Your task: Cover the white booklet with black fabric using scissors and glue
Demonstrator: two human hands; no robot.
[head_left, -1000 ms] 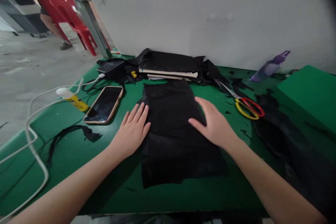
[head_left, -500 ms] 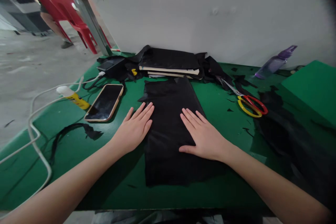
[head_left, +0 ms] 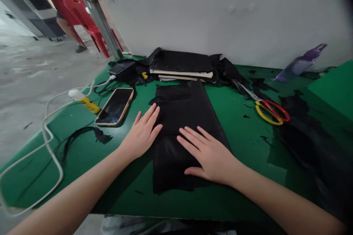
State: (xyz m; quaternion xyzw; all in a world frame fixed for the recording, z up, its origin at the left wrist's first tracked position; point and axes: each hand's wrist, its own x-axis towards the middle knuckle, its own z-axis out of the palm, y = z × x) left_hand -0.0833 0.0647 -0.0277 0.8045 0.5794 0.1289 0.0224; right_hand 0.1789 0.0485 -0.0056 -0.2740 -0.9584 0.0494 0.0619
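Observation:
A black piece of fabric (head_left: 184, 110) lies lengthwise before me on the green table (head_left: 121, 183), its edges ragged. My left hand (head_left: 141, 131) rests at its left edge, fingers stretched out and thumb touching the cloth. Flat on the right half of the fabric is my right hand (head_left: 206, 153), fingers extended and thumb apart. Neither hand grips anything. Beyond the cloth's far end sits a black-covered stack of books or pads (head_left: 182, 64) with pale page edges showing.
Scissors (head_left: 271, 112) with red and yellow handles lie to the right, beside black scraps (head_left: 298, 132). A purple spray bottle (head_left: 299, 64) leans near the wall. At left are a phone (head_left: 115, 106), a yellow glue bottle (head_left: 85, 102) and a white cable (head_left: 53, 154). A person sits on a red chair (head_left: 82, 16).
My right hand has slid left and toward me across the fabric. My left hand stays at the left edge. The camera view has shifted slightly to the left.

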